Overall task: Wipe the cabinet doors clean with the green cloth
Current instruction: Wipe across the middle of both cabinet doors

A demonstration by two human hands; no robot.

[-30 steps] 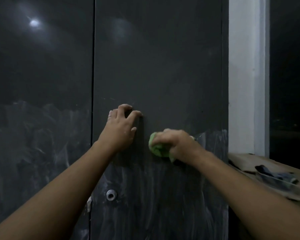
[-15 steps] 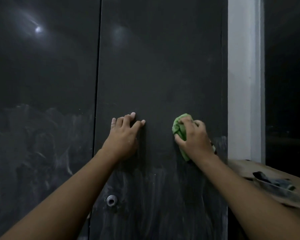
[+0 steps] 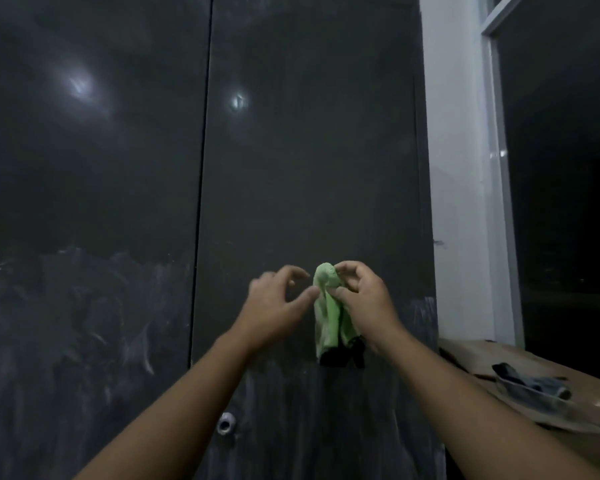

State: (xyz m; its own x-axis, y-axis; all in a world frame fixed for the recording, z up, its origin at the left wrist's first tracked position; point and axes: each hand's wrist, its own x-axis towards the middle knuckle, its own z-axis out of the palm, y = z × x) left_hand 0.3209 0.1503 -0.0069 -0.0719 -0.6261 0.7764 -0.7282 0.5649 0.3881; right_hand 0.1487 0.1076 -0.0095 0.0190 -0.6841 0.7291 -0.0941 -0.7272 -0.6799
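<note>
Two tall dark cabinet doors fill the view, the left door [image 3: 90, 202] and the right door [image 3: 309, 168], split by a thin vertical gap. Pale smears cover their lower halves. The green cloth [image 3: 328, 313] hangs limp in front of the right door, pinched near its top by my right hand [image 3: 362, 303]. A dark edge shows at the cloth's bottom. My left hand [image 3: 274, 303] hovers just left of the cloth with fingers spread, its thumb tip close to or touching the fabric. Neither hand rests on the door.
A round metal lock [image 3: 225, 423] sits low on the right door. Right of the cabinet are a white wall strip [image 3: 454, 168], a dark window [image 3: 568, 168], and a wooden ledge [image 3: 482, 358] holding a dark crumpled object [image 3: 530, 386].
My right hand lifted the cloth off the door, and it now hangs loose instead of bunched. My left hand left the door and moved right toward the cloth.
</note>
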